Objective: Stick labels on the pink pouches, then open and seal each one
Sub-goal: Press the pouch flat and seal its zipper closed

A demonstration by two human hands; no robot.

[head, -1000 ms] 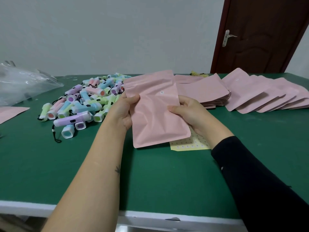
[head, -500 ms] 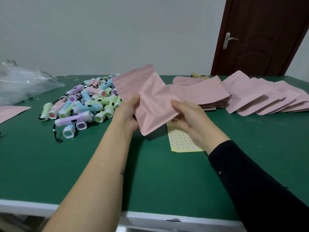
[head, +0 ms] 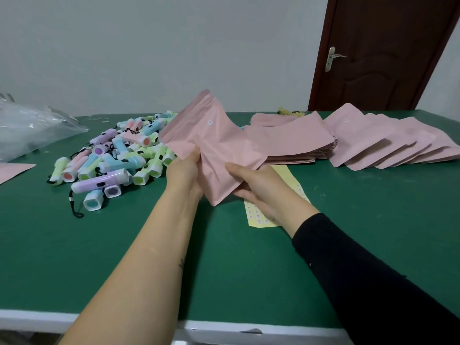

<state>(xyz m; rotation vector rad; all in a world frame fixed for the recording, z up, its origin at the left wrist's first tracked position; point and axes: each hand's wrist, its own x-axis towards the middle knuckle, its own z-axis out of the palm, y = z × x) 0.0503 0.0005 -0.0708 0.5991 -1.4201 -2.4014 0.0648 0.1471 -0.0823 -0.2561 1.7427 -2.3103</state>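
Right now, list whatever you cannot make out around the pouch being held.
Head view only.
- Held pouch: mouth points away, open or sealed unclear.
- Its label: too small to read.
- Sticker sheet: partly hidden by the right hand.
- Clear bag: cut off by left edge.

The scene is lit evenly by soft, rather cool light, which seems to come from above. Faint, diffuse shadows are cast on the green table (head: 74, 257) beside the bare forearm (head: 139, 270) and beneath the raised pouch (head: 224, 150). A dull sheen is seen on the clear plastic bag (head: 32, 130). Slight softness is noted throughout, and the label (head: 209, 122) on the pouch is blurred. Straight lines are bent by the wide lens, so the door (head: 385, 58) leans.
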